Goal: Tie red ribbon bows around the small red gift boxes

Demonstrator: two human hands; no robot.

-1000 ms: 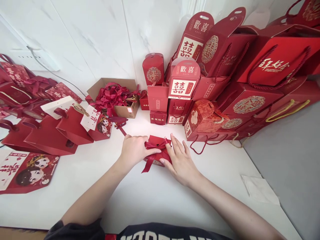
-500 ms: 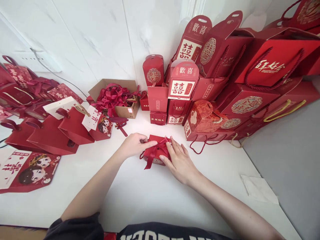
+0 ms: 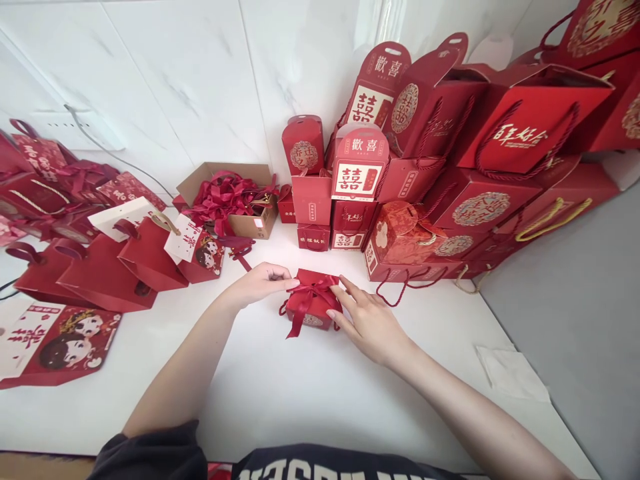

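Note:
A small red gift box (image 3: 316,322) with a round pale emblem on its front sits on the white table, a red ribbon (image 3: 301,310) tied in a bow over its top. One ribbon tail hangs down the front left. My left hand (image 3: 263,283) is closed at the bow's left loop, thumb and forefinger pinched on it. At the right side, my right hand (image 3: 373,317) has its fingertips on the right loop, with the thumb lower down by the box's edge. The fingers partly hide that loop.
An open cardboard box (image 3: 265,220) of red ribbons stands at the back. Stacked red gift boxes (image 3: 480,207) rise along the right. Several red bags (image 3: 103,270) stand at the left, near a flat printed box (image 3: 75,347). A white tissue (image 3: 513,372) lies at the right.
Both hands have drawn slightly outward from the middle of the bow, my left to the left and my right to the right. More of the bow and box top shows.

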